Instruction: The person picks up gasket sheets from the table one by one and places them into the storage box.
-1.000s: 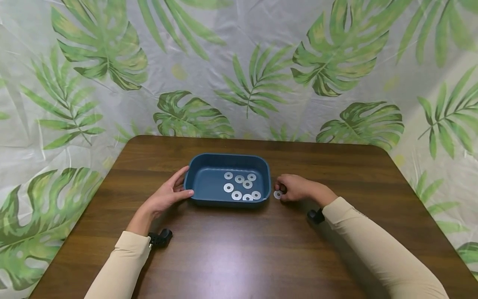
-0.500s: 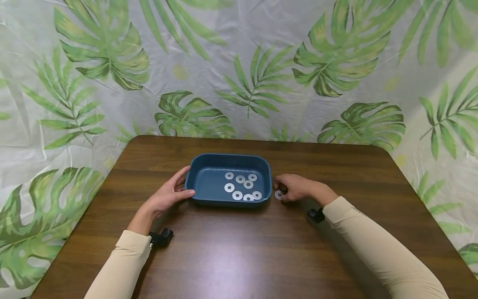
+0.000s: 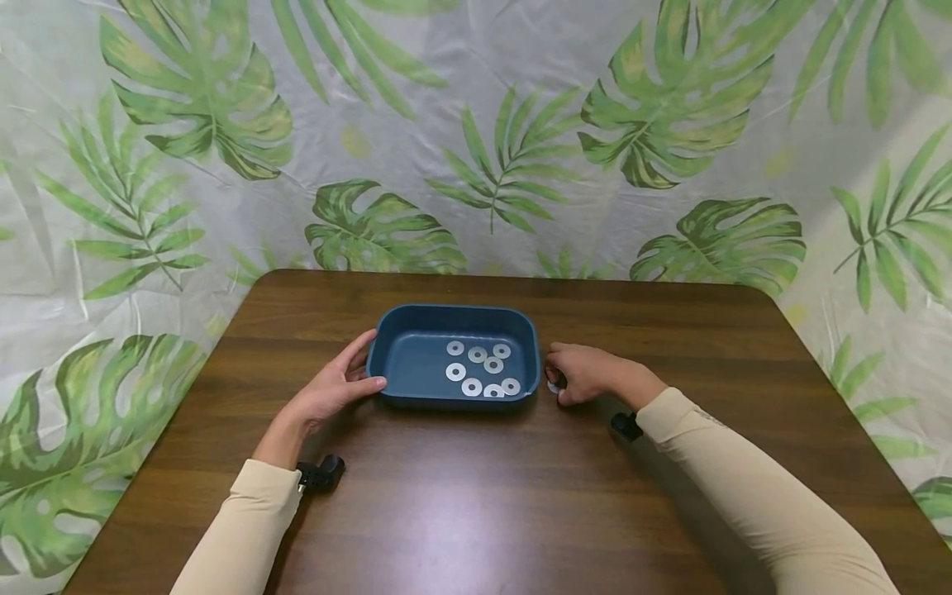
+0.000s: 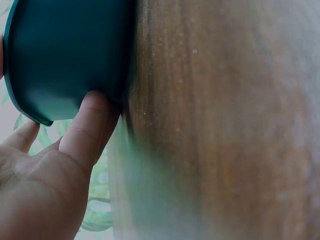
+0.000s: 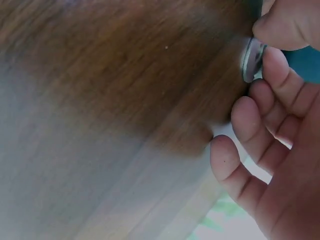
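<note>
A blue rectangular tray [image 3: 416, 402] stands on the table with several flat metal washers [image 3: 455, 372] lying in its right half, two of them overlapping. My left hand [image 3: 335, 387] holds the tray's left end, thumb at the near corner and fingers at the far one; in the left wrist view, fingers touch the tray's outer wall [image 4: 65, 55]. Just right of the tray, my right hand [image 3: 583, 373] pinches one more washer [image 5: 252, 60] between thumb and forefinger, low at the tabletop. That washer looks tilted on edge in the right wrist view and is mostly hidden by fingers in the head view.
The brown wooden table [image 3: 446, 504] has rounded far corners. Behind it hangs a pale curtain [image 3: 521, 165] with a green leaf print. A small black device [image 3: 321, 473] sits at the left wrist, another [image 3: 626, 426] at the right wrist.
The washer at my right hand, earlier flat and mostly visible, is now largely covered by my fingers. My left hand and the tray have stayed put.
</note>
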The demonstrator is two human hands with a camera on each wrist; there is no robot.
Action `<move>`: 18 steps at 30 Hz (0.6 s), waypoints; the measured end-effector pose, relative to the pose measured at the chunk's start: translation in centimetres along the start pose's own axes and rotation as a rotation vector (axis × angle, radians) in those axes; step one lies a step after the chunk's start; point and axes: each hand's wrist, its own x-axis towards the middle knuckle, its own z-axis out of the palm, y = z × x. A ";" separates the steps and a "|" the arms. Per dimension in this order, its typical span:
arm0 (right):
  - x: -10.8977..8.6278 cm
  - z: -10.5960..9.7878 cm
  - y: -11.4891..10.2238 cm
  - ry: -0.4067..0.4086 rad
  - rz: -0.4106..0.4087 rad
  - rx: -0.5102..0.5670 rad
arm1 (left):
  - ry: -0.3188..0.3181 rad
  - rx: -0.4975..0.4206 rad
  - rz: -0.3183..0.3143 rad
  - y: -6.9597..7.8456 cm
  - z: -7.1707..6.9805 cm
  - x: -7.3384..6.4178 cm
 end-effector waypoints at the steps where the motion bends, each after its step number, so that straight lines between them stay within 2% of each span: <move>1: -0.1 0.0 0.0 0.006 -0.005 -0.003 | 0.001 -0.003 -0.001 0.0 0.0 0.0; 6: -0.7 0.1 -0.2 0.060 -0.025 -0.035 | -0.008 -0.003 -0.002 0.1 -0.1 0.1; 12: -0.8 0.0 -1.4 0.126 -0.113 -0.196 | -0.018 0.003 0.011 0.4 -0.3 0.1; 18: -0.5 0.2 -1.8 0.111 -0.082 -0.285 | -0.024 0.012 0.003 0.1 -0.1 0.2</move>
